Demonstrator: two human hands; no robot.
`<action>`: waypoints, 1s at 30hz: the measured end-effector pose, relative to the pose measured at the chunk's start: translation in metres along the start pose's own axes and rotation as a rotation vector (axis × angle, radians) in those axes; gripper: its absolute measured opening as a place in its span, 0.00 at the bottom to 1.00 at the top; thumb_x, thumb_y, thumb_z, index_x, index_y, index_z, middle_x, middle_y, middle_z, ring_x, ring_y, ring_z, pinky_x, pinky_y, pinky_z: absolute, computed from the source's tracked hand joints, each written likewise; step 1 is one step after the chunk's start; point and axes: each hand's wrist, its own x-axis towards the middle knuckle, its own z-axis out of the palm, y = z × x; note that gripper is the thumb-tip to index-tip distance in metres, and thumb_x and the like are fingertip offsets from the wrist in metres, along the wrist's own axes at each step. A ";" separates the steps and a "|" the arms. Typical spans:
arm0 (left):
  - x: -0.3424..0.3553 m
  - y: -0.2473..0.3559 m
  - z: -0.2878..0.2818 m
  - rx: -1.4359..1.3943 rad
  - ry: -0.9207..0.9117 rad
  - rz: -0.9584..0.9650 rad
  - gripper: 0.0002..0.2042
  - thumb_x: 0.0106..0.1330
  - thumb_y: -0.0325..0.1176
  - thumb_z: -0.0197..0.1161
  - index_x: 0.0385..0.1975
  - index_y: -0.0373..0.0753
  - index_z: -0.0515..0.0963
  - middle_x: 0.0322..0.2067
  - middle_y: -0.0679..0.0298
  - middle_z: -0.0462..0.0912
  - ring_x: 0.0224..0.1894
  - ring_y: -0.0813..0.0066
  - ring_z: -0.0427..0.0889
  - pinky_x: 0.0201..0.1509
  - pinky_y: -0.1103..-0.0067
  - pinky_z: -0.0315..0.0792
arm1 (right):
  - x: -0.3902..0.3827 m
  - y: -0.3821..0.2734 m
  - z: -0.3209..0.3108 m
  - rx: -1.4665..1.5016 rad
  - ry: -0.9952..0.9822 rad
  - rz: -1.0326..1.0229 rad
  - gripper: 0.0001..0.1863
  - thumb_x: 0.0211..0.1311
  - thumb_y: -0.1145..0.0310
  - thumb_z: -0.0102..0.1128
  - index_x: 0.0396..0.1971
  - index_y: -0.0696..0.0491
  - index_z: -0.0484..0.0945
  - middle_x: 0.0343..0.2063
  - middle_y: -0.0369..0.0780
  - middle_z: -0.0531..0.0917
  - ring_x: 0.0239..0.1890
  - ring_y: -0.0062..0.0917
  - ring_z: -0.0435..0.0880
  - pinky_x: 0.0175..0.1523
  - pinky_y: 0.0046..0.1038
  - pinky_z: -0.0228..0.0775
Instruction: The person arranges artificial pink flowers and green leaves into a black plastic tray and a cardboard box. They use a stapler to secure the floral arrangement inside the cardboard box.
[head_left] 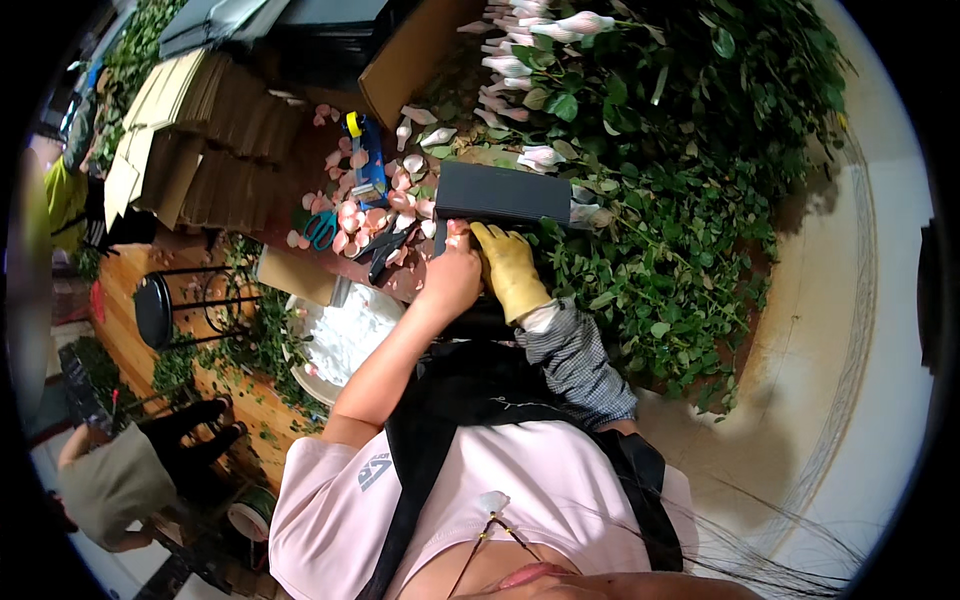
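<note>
Working close to the body, the bare left hand (455,278) and the gloved right hand (512,272) meet at the near edge of a black box (503,190), which lies just beyond the grip. The left fingers curl in at a pink bloom (456,232); whether they close on it or merely press it, I cannot tell. The right fingers bend over toward the same spot from the right, and what they hold, if anything, is hidden. To do this well, the bloom calls for light fingertip pressure, since petals (350,217) bruise and shed easily; plenty lie loose left of the grip. Any firm steadying is best left to the glove, which should guard better against thorns, with the bare fingers clear of the stems. The box would serve best held square, its near edge off the bloom. Left of the grip, beyond a dark tool (385,252), lie scissors (320,230) and a tape dispenser (368,165); a leftward sweep of the elbow or wrist could snag them, so small finger moves look wiser. Beyond the box sit netted buds (507,67), and right of the grip leaves (640,260) crowd close, so that sleeve needs care too.
</note>
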 end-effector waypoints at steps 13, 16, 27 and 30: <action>0.015 -0.069 -0.047 -0.538 -0.473 0.148 0.33 0.73 0.41 0.53 0.73 0.33 0.54 0.63 0.44 0.72 0.62 0.57 0.76 0.64 0.71 0.70 | -0.216 0.044 -0.029 0.652 -0.352 0.320 0.25 0.72 0.60 0.56 0.61 0.60 0.73 0.58 0.49 0.79 0.62 0.30 0.76 0.67 0.30 0.64; 0.010 -0.070 -0.049 -0.616 -0.518 0.117 0.31 0.77 0.40 0.51 0.74 0.33 0.53 0.68 0.48 0.67 0.67 0.60 0.71 0.68 0.72 0.66 | -0.181 0.025 -0.104 1.401 -0.662 0.024 0.37 0.67 0.55 0.61 0.70 0.57 0.60 0.68 0.49 0.67 0.70 0.36 0.66 0.73 0.37 0.56; -0.039 -0.157 -0.073 -0.637 0.322 -0.165 0.16 0.68 0.28 0.58 0.54 0.33 0.78 0.48 0.54 0.84 0.51 0.65 0.83 0.57 0.71 0.74 | 0.002 0.002 -0.059 -0.159 -0.274 -0.264 0.42 0.54 0.57 0.74 0.65 0.58 0.65 0.61 0.46 0.76 0.61 0.41 0.76 0.62 0.33 0.72; -0.082 -0.221 -0.141 -0.146 0.971 -0.309 0.13 0.66 0.34 0.63 0.47 0.37 0.81 0.44 0.52 0.84 0.47 0.56 0.85 0.52 0.66 0.78 | 0.015 -0.015 -0.062 -0.324 -0.405 -0.257 0.46 0.52 0.54 0.75 0.67 0.56 0.62 0.58 0.45 0.77 0.56 0.38 0.79 0.58 0.33 0.75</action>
